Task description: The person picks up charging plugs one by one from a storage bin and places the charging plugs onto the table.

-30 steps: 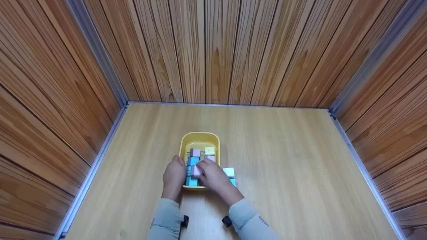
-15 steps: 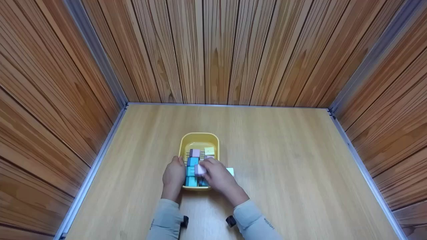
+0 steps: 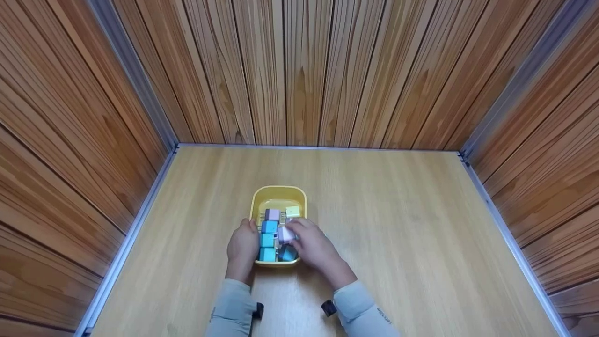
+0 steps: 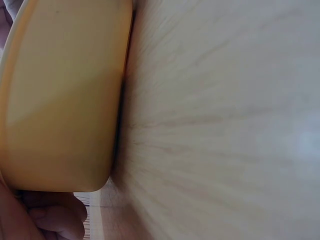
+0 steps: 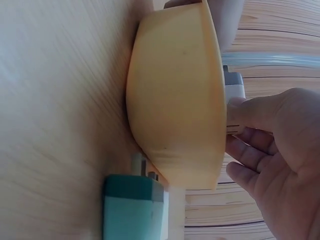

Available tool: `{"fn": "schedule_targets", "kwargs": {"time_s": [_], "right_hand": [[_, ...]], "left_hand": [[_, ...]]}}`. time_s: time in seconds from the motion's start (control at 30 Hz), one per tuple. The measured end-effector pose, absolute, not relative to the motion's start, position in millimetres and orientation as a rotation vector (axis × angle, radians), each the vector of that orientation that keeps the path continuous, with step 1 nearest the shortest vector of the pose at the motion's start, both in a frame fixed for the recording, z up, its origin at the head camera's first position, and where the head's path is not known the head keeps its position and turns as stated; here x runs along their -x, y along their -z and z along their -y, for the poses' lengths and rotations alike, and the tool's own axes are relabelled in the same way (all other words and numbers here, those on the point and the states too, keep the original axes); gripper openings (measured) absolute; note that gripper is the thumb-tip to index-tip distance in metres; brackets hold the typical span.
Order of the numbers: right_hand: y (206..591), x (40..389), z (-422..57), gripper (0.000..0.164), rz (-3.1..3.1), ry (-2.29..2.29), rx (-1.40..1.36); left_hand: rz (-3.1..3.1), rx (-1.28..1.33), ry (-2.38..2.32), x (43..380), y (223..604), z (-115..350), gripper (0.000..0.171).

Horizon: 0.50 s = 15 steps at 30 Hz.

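Note:
A yellow tub (image 3: 279,188) stands on the table with several plug-in chargers in it. My left hand (image 3: 243,244) grips the tub's left wall; in the left wrist view curled fingers (image 4: 60,217) show at its end. My right hand (image 3: 318,248) pinches a lilac charger (image 3: 285,235) over the tub's right half. Down the tub's left side run another lilac charger (image 3: 272,215), a blue one (image 3: 269,227) and two teal ones (image 3: 267,240). A pale yellow charger (image 3: 292,211) lies at the right, and a dark teal one (image 3: 287,253) at the near right corner.
Outside the tub, a teal charger (image 5: 131,205) with metal prongs lies close to its wall in the right wrist view; my right hand hides that spot in the head view. Wood-panelled walls (image 3: 309,75) enclose the tabletop (image 3: 398,210).
My right hand has moved a little right, taking the lilac charger from over the left row toward the tub's right side. The left hand has stayed on the tub.

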State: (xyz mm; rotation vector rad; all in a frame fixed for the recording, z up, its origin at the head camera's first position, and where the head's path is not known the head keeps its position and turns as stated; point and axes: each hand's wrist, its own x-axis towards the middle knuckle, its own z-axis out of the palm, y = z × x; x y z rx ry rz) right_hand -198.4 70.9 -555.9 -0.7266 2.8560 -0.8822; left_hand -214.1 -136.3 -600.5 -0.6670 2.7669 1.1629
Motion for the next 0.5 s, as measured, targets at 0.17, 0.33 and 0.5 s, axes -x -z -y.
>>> {"fn": "schedule_targets", "kwargs": {"time_s": [0.17, 0.33, 0.5], "right_hand": [[551, 199, -77, 0.049, -2.848, 0.913, 0.671], [547, 199, -84, 0.049, -2.846, 0.925, 0.627], [544, 201, -89, 0.049, -2.875, 0.923, 0.62]], "left_hand": [[-2.73, 0.677, -1.185, 215, 600, 136, 0.046], [-2.671, 0.703, -1.219, 214, 598, 135, 0.046], [-2.719, 0.678, -1.197, 212, 598, 135, 0.046]]}}
